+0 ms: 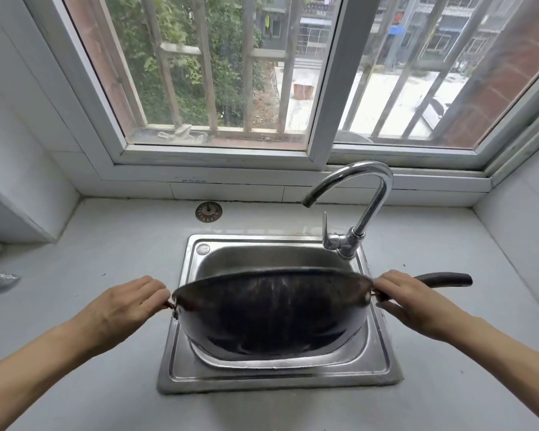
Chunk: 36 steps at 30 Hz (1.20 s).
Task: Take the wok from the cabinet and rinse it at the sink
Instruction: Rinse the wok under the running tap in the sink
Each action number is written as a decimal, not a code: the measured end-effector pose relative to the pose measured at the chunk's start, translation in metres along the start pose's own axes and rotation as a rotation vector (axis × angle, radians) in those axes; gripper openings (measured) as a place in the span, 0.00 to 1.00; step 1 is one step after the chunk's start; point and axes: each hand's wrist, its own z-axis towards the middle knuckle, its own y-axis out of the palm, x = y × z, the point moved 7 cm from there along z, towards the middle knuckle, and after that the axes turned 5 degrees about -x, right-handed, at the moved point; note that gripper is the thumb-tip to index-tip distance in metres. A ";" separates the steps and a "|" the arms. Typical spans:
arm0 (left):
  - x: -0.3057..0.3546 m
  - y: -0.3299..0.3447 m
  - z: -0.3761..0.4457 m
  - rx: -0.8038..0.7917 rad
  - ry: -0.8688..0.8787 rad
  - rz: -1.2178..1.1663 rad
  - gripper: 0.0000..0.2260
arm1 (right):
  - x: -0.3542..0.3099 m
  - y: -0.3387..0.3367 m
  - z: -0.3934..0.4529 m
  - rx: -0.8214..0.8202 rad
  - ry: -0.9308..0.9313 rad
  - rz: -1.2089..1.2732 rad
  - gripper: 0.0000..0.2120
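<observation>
A dark, round metal wok (271,315) is held tilted over the square stainless steel sink (277,365), its blackened underside toward the camera and its long black handle (442,279) pointing toward the right edge of the pale grey surface (91,259). The left hand (128,306) pinches the wok's small side loop with curled fingers; the right hand (408,303) curls its fingers round the handle's base. A curved chrome tap (355,209) stands at the sink's far right corner

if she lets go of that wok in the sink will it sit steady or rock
Probably rock: the wok has a rounded underside and stands tilted on edge in the sink. Its long handle juts right, likely pulling that side down. Both hands grip it, left hand and right hand, suggesting weight.
</observation>
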 end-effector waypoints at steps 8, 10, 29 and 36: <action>0.003 -0.011 0.000 0.008 -0.009 0.054 0.10 | -0.007 -0.004 0.001 -0.039 0.013 -0.040 0.22; 0.005 -0.010 -0.003 0.008 -0.001 0.105 0.09 | -0.010 -0.006 0.001 -0.030 0.004 -0.071 0.22; 0.000 -0.009 -0.003 0.004 -0.003 0.045 0.07 | -0.006 -0.003 -0.006 -0.025 0.007 -0.086 0.22; 0.011 -0.008 -0.004 0.031 0.017 0.165 0.09 | -0.014 -0.008 -0.006 0.053 -0.008 -0.192 0.22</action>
